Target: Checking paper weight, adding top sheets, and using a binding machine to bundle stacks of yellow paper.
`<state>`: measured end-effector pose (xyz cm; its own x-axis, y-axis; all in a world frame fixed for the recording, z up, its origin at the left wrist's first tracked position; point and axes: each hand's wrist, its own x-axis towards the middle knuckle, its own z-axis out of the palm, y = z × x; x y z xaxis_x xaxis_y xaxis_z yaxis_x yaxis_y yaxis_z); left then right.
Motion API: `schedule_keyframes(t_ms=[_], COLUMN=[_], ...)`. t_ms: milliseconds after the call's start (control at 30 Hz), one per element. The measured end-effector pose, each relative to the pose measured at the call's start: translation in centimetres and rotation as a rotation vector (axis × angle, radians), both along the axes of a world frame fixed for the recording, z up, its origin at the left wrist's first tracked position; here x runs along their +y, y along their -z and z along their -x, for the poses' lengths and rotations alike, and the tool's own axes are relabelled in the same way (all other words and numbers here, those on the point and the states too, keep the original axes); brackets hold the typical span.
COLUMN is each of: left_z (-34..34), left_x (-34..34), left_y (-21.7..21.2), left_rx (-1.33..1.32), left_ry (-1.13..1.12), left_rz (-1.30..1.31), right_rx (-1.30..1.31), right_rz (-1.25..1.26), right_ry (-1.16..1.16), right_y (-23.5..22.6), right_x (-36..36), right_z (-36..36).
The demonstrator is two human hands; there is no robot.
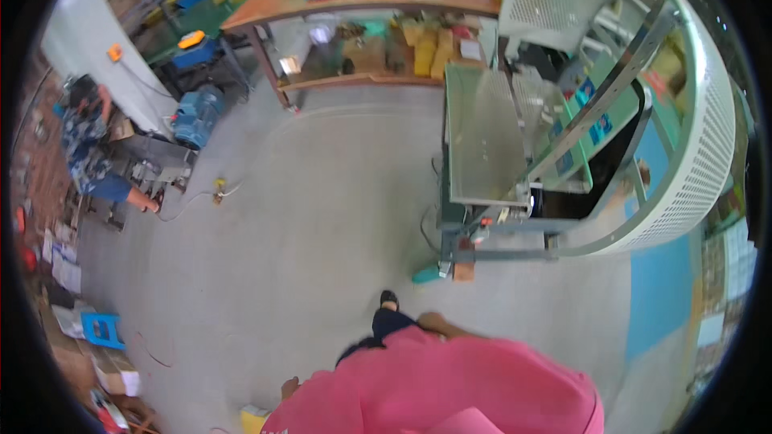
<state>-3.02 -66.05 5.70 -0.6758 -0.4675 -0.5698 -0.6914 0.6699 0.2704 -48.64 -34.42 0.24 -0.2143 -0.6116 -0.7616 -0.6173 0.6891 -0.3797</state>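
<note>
Seemingly both hands hung at the pink shirt (450,386), their grip impossible to tell; a foot (389,300) near the machine (482,145) risked catching its cable (426,229).

head cam | looks steeply down from above pink shirt (450,386) | concrete floor (322,225) far below | fisheye-bent rim

the machine frame (515,169) stands to the right, ahead of the person. behind it is the workbench (362,0). a co-worker (92,153) sits far left, beside a motor (197,112).
</note>
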Motion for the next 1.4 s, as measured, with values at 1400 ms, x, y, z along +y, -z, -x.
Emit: schedule_keyframes(t_ms=[1400], left_z=[99.6], left_x=[-42.4], left_y=[-23.3], left_rx=[0.244], left_ry=[0.035], left_rz=[-0.76], right_rx=[-0.621], right_rz=[0.268], right_ry=[2.197], right_y=[6.4], right_x=[-23.1], right_z=[27.5])
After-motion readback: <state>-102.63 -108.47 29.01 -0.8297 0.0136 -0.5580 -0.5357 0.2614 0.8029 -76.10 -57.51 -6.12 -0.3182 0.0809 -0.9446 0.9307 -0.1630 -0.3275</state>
